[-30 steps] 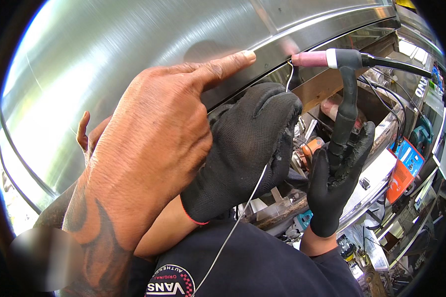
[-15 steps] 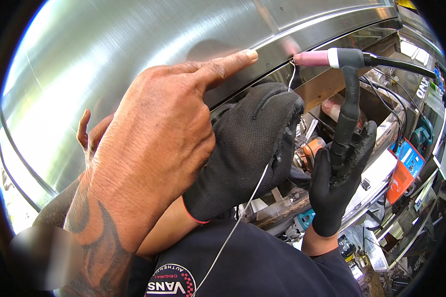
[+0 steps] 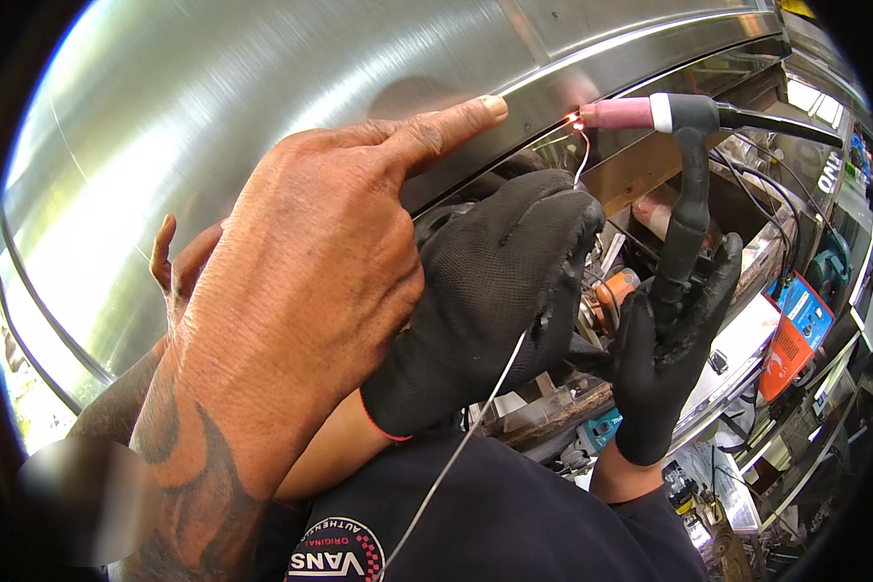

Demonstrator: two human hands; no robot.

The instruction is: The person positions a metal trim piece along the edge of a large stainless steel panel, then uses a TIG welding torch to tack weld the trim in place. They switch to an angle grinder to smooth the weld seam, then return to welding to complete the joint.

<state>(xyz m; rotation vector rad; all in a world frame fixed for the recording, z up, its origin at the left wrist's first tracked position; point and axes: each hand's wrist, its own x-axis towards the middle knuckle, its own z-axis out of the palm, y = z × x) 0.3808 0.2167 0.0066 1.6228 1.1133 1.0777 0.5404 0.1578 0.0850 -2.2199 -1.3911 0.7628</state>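
My left hand (image 3: pixel 500 272), in a black glove with a red cuff edge, is closed on a thin filler rod (image 3: pixel 461 441). The rod runs from the lower edge through my fingers, its bent tip near the seam of a shiny stainless sheet (image 3: pixel 291 58). My right hand (image 3: pixel 674 349), also black-gloved, holds the black handle of a TIG torch (image 3: pixel 694 194) upright. An orange glow (image 3: pixel 573 120) shows at the front of its pink nozzle, close to the rod's tip. Another person's bare, tattooed hand (image 3: pixel 301 262) points its index finger at the seam, left of the nozzle.
Behind that hand are more bare fingers (image 3: pixel 184 257). Under the sheet's edge lies a wooden beam (image 3: pixel 640 170). To the right, cables hang beside an orange and blue machine (image 3: pixel 795 335). Cluttered tools and a teal tool (image 3: pixel 601 427) lie below. Dark cables (image 3: pixel 48 330) curve at the left.
An orange glow has appeared at the nozzle. The torch and both gloved hands have shifted slightly right, and the rod's tip has moved with them. The pointing hand has barely moved.
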